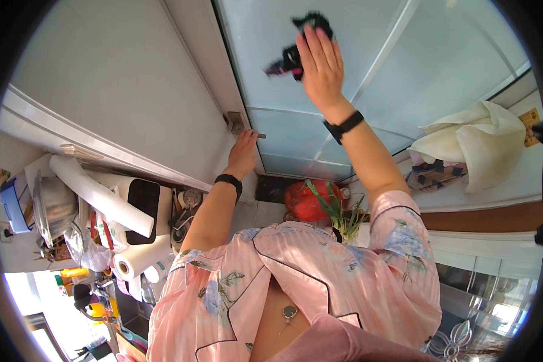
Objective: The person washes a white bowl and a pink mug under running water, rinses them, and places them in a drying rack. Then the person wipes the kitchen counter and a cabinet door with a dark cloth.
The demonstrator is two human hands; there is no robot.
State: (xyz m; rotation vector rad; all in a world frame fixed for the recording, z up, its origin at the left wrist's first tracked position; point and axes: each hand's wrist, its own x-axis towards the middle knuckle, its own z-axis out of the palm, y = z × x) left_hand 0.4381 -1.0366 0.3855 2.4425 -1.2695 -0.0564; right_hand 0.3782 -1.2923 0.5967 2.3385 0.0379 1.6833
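Observation:
My right hand (322, 68) is raised high with its fingers extended. It presses a black cloth (294, 58) with a bit of pink against the frosted glass panel (271, 31) of a door. The cloth looks blurred, and part of it lies hidden under my palm. Lower and to the left, my left hand (243, 156) has its fingers over the metal lever handle (261, 135) at the door's edge. A black band circles each wrist.
Pale towels (475, 140) hang at the right. A red plastic bag (305, 199) and green onions (339, 210) are low by the door. Shelving at left holds a white paper roll (104, 194), a lidded pot (56, 208) and other kitchen goods. A white door panel (113, 68) fills the upper left.

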